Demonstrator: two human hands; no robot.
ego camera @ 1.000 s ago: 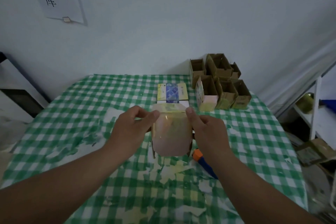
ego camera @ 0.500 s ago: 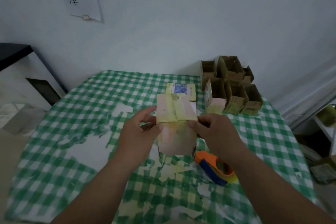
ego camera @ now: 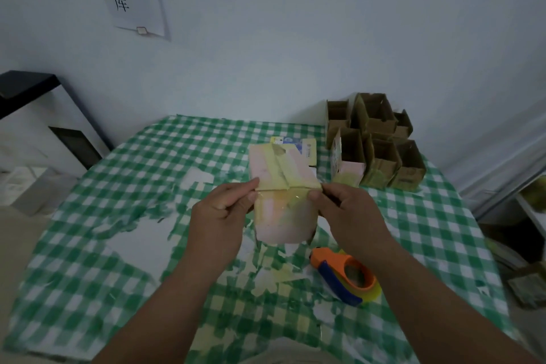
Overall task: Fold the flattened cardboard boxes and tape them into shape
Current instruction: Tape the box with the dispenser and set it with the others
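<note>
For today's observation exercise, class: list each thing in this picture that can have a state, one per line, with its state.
Pink box: folded, held above the table, yellow tape across its closed end.
Left hand: pinches the box's left edge.
Right hand: pinches the box's right edge.
Tape dispenser: lying on the table, untouched.
Finished boxes: folded, open-topped, clustered at the far right corner.
Flat boxes: unfolded, lying behind the pink box.

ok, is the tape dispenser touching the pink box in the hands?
Apart. The head view shows the tape dispenser lying on the tablecloth below and right of the pink box, with cloth visible between them.
</note>
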